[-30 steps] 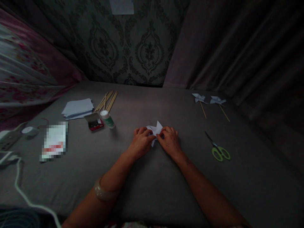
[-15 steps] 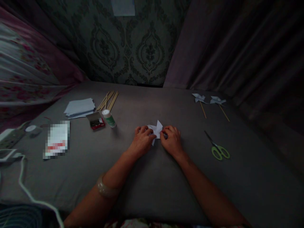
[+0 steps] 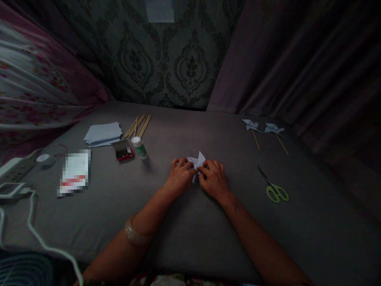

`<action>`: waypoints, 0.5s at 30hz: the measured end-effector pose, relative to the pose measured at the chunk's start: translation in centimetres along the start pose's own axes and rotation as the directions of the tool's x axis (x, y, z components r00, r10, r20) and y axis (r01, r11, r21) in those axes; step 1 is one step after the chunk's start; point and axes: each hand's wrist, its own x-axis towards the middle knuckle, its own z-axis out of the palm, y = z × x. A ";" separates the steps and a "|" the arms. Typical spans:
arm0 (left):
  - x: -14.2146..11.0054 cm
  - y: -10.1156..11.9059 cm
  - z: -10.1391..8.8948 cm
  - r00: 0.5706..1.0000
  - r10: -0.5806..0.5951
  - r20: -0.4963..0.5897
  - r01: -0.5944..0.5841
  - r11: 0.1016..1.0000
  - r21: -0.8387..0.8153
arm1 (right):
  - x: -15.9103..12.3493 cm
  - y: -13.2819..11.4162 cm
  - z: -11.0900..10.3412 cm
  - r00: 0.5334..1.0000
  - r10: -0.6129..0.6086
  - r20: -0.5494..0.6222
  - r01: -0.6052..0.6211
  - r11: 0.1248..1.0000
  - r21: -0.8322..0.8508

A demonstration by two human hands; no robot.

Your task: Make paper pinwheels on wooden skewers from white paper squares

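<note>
Between my hands, in the middle of the grey-covered surface, lies a white paper pinwheel with one pointed blade sticking up. My left hand grips its left side, fingers curled over the paper. From the right, my right hand pinches the pinwheel near its centre; the fingers hide much of the paper. To the right lie green-handled scissors, apart from my hand. Two finished-looking paper pinwheels on sticks, one beside the other, rest at the back right.
At the back left are a stack of white paper, several wooden sticks, a glue stick standing upright and an open small box. Farther left lie a blurred white packet, a white cap-like roll and a power strip with a cable.
My right fingers have moved slightly left, closer to my left thumb and over the pinwheel's centre. The whole view has shifted a little.
</note>
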 end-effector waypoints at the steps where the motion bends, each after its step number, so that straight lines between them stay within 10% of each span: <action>1: 0.0 0.0 0.0 1.000 0.004 -0.002 -0.004 1.000 -0.003 | 0.0 -0.1 0.0 1.000 -0.006 0.008 0.006 1.000 -0.010; 15: -0.2 -0.7 0.1 0.998 -0.029 -0.056 0.023 0.995 -0.096 | 1.0 0.0 -0.7 0.972 -0.181 0.148 0.196 0.976 -0.099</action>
